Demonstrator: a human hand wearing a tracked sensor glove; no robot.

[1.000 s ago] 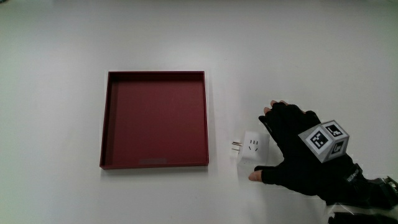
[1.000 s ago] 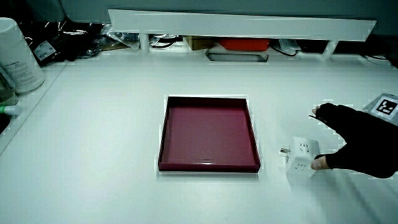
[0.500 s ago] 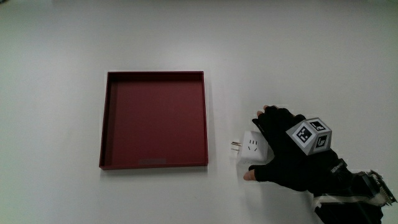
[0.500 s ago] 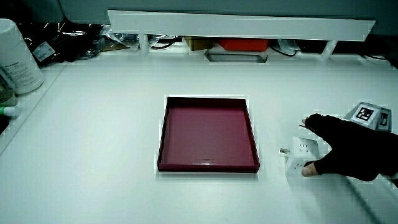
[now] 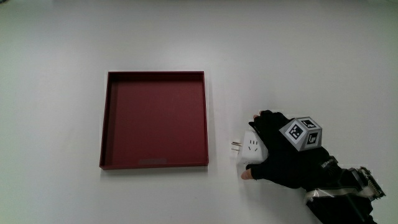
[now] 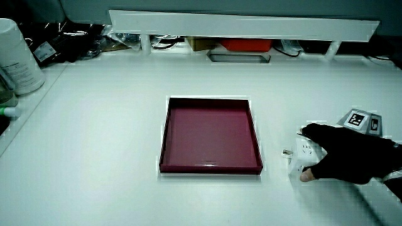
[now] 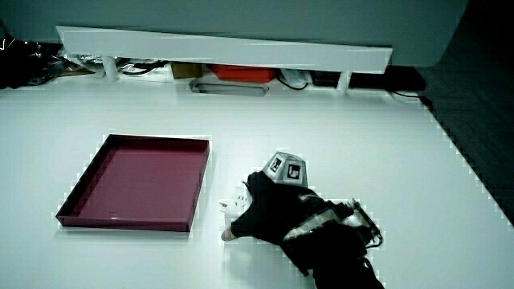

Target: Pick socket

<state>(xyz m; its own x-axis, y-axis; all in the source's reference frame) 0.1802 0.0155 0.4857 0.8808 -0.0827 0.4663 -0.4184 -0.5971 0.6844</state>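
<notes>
Socket [image 5: 251, 147], a small white block, lies on the worktop [image 5: 311, 62] beside the red square tray [image 5: 155, 119]. Its metal prongs show best in the main view. The hand [image 5: 283, 158] covers it, fingers [image 5: 264, 121] curled around it.

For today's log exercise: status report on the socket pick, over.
Hand closing around socket, fingers and thumb either side. Socket on table beside red tray, not lifted. Nothing in the way.

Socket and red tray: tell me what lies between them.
Nothing but bare white table; the socket points its plug pins at the red tray across the gap, shown in the main view.
</notes>
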